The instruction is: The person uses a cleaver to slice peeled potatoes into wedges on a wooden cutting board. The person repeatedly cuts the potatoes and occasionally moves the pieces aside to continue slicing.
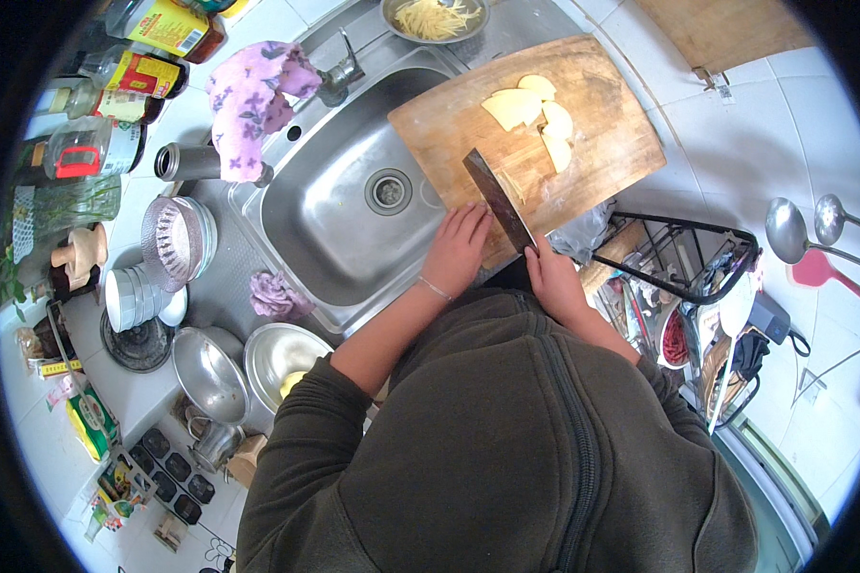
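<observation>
My right hand (553,281) grips the handle of a broad-bladed kitchen knife (498,197). The blade slants across a wooden cutting board (602,107), its tip pointing away from me. Left of the blade, my left hand (464,240) lies palm down at the board's near left edge, fingertips close to the steel; whatever is under the fingers is hidden. Thin pale strips (512,188) lie just right of the blade. Farther up the board sits a loose group of pale yellow slices (519,107), probably potato.
The board overlaps a steel sink (330,186) with a tap (340,75). Behind it stands a metal bowl of pale shreds (433,20). A black wire rack (677,251) is at right; stacked bowls (135,297) and a steel basin (211,372) are at left.
</observation>
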Demonstrator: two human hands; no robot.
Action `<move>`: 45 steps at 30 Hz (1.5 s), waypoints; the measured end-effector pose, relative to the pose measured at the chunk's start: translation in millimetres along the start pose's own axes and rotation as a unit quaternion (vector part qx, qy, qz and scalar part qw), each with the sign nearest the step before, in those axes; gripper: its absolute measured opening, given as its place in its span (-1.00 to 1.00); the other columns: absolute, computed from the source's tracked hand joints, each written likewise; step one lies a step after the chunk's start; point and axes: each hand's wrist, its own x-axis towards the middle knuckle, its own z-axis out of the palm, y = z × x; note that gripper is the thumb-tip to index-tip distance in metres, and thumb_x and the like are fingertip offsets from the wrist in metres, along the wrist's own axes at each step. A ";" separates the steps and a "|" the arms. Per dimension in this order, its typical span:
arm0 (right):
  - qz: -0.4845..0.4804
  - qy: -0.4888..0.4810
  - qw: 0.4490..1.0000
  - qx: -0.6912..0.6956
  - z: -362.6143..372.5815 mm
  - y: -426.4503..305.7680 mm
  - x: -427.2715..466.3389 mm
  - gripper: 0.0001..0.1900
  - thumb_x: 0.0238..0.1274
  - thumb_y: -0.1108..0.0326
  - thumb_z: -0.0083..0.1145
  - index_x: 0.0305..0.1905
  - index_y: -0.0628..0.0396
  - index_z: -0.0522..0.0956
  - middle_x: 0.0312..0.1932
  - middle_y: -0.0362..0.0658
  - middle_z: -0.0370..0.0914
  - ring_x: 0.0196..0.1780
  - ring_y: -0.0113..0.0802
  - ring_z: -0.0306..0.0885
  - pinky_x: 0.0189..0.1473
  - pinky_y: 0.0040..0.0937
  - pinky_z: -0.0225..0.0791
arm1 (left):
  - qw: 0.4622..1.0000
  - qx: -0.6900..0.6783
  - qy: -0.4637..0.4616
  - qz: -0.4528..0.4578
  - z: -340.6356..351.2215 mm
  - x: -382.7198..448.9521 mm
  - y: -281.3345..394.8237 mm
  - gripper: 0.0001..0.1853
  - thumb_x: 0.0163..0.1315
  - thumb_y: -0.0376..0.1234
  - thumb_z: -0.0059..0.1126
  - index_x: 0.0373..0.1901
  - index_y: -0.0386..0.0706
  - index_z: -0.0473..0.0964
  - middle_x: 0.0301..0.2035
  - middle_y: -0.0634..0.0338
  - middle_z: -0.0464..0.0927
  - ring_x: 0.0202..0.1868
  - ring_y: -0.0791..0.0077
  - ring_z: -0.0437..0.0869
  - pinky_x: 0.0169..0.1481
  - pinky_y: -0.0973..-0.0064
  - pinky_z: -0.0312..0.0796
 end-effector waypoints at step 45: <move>0.030 -0.025 0.999 -0.020 -0.9 1.9 2.3 -0.76 0.49 0.24 -0.06 0.02 0.20 0.39 -0.51 0.28 0.54 -0.41 0.29 0.55 -0.35 0.18 0.38 | 0.998 -0.050 0.041 -0.009 -0.8 2.1 0.0 -0.46 0.06 -0.52 0.02 0.18 -0.34 0.43 0.16 -0.11 0.44 0.25 -0.03 0.45 0.42 0.10 0.26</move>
